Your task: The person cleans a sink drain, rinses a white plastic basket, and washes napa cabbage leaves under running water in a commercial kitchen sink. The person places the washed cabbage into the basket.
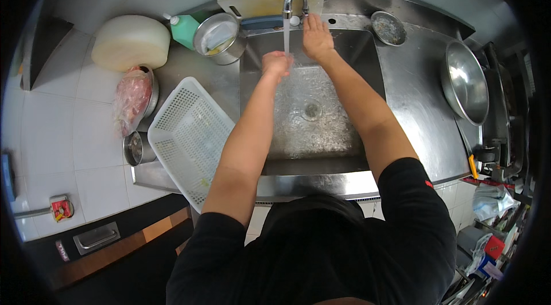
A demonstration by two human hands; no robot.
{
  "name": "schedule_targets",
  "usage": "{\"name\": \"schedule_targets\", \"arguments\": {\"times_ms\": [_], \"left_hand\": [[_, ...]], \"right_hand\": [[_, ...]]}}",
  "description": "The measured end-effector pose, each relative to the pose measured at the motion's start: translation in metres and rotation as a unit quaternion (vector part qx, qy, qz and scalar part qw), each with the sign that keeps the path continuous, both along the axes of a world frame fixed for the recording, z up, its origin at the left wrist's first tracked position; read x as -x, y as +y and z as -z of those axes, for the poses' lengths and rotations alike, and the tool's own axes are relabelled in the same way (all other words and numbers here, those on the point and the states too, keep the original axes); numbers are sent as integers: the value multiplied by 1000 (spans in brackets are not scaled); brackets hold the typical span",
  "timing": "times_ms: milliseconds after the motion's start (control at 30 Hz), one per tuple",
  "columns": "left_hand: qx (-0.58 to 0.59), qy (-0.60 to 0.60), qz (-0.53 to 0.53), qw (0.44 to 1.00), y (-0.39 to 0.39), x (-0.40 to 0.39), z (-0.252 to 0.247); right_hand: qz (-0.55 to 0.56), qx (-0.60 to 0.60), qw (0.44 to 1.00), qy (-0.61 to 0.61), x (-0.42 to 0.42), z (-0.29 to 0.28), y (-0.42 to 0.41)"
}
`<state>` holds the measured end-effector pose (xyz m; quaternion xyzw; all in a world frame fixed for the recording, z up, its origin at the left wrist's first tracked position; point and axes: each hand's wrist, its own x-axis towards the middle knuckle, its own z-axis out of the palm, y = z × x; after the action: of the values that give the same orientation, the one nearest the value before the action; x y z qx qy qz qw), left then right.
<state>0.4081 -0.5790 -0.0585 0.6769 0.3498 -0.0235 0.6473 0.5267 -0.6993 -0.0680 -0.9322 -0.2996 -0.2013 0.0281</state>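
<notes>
A chrome gooseneck faucet (287,1) pours a stream of water (286,38) into a stainless steel sink (254,102). My left hand (275,64) is under the stream, its fingers curled and partly hidden by the wrist and splashing water. Beside the faucet's base, my right hand (317,37) reaches forward with straight fingers and holds nothing. Its fingertips are close to the faucet's lower part; whether they touch it cannot be told. Water spreads over the sink floor around the drain (313,110).
Left of the sink are a white perforated plastic basket (189,128), a steel pot (226,48), a green jug (184,31) and plastic-wrapped meat (133,98). A cutting board (262,1) leans behind. On the right are a steel bowl (465,83) and an orange-handled knife (473,166).
</notes>
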Motion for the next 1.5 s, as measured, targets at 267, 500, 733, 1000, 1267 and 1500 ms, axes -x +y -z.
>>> {"name": "schedule_targets", "arguments": {"times_ms": [267, 500, 733, 1000, 1267, 1500], "left_hand": [[-270, -33, 311, 911, 9, 40, -29], [-459, 33, 445, 768, -25, 101, -73], [-562, 1, 235, 793, -20, 263, -141], [-600, 183, 217, 748, -55, 379, -91], [-467, -164, 45, 868, -93, 330, -276], [-162, -143, -7, 976, -61, 229, -206]], "right_hand": [[26, -175, 949, 261, -23, 60, -19], [53, 101, 903, 414, 84, 189, -163], [178, 40, 850, 493, 201, 127, -217], [50, -27, 838, 542, 174, 137, -268], [-7, -232, 856, 463, 64, 100, -213], [6, -249, 897, 365, -18, -4, -74]]}}
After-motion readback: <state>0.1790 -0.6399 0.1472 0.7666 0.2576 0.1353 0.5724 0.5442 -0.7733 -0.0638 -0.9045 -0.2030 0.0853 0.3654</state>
